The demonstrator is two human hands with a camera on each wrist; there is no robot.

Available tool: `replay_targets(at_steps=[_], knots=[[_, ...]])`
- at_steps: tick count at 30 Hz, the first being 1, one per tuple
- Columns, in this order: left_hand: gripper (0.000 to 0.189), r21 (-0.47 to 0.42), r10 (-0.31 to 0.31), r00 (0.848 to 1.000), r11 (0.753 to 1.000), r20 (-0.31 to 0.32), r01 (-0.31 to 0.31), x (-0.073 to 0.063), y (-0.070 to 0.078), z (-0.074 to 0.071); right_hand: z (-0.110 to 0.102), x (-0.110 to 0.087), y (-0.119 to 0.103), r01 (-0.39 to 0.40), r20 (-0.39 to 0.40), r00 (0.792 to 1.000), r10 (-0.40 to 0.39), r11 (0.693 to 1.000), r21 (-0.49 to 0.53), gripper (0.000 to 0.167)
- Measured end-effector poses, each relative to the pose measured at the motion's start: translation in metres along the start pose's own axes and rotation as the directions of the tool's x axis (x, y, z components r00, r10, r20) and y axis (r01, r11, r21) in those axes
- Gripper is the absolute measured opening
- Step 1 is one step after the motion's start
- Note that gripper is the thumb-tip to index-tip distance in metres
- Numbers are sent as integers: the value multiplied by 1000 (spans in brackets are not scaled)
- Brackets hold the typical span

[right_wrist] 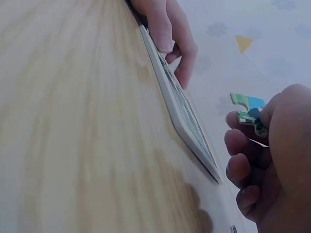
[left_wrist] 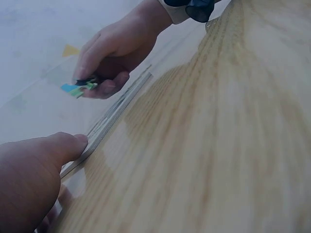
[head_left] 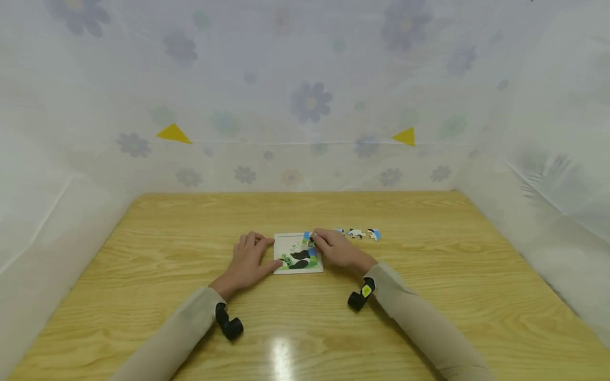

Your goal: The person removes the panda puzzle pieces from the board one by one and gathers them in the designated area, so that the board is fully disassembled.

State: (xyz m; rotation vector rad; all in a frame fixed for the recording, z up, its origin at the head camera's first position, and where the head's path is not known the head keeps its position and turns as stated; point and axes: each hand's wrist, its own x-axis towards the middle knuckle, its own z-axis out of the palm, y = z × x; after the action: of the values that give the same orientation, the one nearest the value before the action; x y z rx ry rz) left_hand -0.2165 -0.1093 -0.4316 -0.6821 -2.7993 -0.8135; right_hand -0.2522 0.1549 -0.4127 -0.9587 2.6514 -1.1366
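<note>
Head view: the left hand point(head_left: 249, 262), fingers spread, touches the nine o'clock side of a puzzle tray point(head_left: 284, 241) on the counter point(head_left: 305, 323); the right hand point(head_left: 339, 250) pinches a piece point(head_left: 306, 238) over its one o'clock corner. Loose pieces point(head_left: 375, 234) lie toward two o'clock. Left wrist view: the left thumb point(left_wrist: 67, 146) touches the rim. Right wrist view: the piece is off the tray.

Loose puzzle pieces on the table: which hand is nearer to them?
Right. The right hand is beside the loose pieces; the left hand is farther, at the left edge of the puzzle board.
</note>
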Motion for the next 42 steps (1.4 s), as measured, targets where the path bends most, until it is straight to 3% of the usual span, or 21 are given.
replay_targets(at_steps=[7,13,19,28,34,42], knots=[[61,6,13,1000,1000,-19,-13,0,1,-1,-13,-16,15,-17,-70,998,12,997,-78,33],[61,2,10,1000,1000,-8,-10,-2,1,0,-23,-34,24,-62,-86,995,56,996,-71,28],[62,0,5,1000,1000,-10,-5,-1,1,1,-33,-47,33,-52,-104,994,44,995,-82,26],[61,6,-3,1000,1000,2,3,-1,0,0,-46,-53,41,-72,-37,997,67,985,-154,26],[61,8,-2,1000,1000,5,2,0,-1,1,-47,-53,47,-56,14,998,58,988,-141,25],[62,7,-1,1000,1000,7,1,0,-1,1,-48,-48,47,-79,19,996,85,973,-215,22]])
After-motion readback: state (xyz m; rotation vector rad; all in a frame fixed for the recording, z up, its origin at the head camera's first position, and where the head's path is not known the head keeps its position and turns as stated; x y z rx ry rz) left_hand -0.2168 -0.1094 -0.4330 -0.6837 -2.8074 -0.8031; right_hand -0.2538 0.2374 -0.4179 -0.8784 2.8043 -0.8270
